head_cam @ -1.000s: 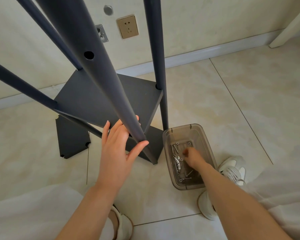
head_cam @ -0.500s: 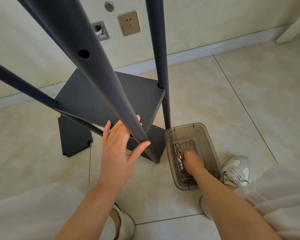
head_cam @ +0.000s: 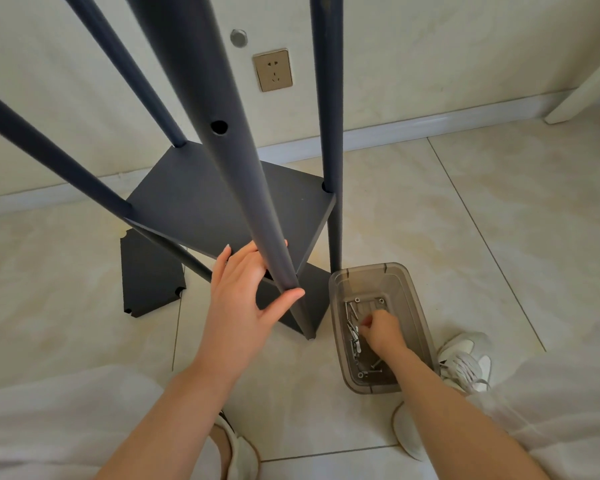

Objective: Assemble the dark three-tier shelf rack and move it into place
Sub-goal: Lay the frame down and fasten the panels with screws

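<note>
The dark rack stands on the tiled floor with four round poles rising past the camera and one shelf panel (head_cam: 222,199) fixed low on them. My left hand (head_cam: 246,292) holds the nearest pole (head_cam: 236,140), fingers behind it and thumb in front, just above the shelf. A loose dark shelf panel (head_cam: 149,275) lies flat on the floor beneath. My right hand (head_cam: 381,330) reaches into a smoky clear plastic box (head_cam: 420,313) of screws (head_cam: 354,337), fingers curled among them; whether a screw is pinched is hidden.
The wall with a beige socket (head_cam: 273,71) and white skirting board runs behind the rack. A white furniture leg (head_cam: 582,95) stands at the far right. My white shoes (head_cam: 465,362) and white clothing fill the bottom edge.
My right hand has shifted a little inside the screw box, its fingers curling tighter. My left hand keeps the same hold on the pole.
</note>
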Tool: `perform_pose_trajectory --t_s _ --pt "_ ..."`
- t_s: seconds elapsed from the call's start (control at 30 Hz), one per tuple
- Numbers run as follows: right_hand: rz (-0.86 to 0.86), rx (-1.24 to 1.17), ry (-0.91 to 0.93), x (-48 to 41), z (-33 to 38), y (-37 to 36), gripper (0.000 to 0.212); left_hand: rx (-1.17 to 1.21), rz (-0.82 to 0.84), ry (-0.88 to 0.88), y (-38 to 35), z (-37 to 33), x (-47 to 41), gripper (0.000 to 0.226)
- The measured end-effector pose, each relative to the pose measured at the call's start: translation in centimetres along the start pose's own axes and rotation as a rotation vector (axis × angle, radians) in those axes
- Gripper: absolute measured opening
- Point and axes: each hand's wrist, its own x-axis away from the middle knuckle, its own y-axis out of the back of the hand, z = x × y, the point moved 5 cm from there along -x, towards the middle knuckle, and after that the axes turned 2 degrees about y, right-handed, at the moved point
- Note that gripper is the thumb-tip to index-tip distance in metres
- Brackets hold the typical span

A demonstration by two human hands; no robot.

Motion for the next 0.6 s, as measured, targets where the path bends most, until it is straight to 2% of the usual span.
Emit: perform_pose_trajectory --t_s 0.03,0.13,0.23,0.4,0.5,0.6 --pt "-0.01 -0.044 0.0 0.2 0.1 0.2 0.005 -0.011 -0.001 0.005 0.1 0.0 0.0 0.05" --pt "-0.075 -0.176 0.005 0.6 0.7 1.6 0.015 -0.025 0.01 0.035 0.2 0.0 -0.1 0.047" --pt "-0.059 -0.22 0.052 0.5 2.2 3.2 0.011 -0.034 0.037 0.051 0.2 0.3 -0.3 0.042" --pt "0.01 -0.128 0.187 -0.4 5.6 5.2 0.014 -0.061 0.057 0.05 0.8 -0.3 -1.7 0.043" --pt "0.049 -0.072 0.197 -1.3 6.6 6.2 0.018 -0.04 0.171 0.107 0.9 0.0 -2.7 0.05" --pt "0.072 -0.003 0.163 -2.1 6.5 7.0 0.017 -0.047 0.301 0.094 0.8 0.0 -3.5 0.063"
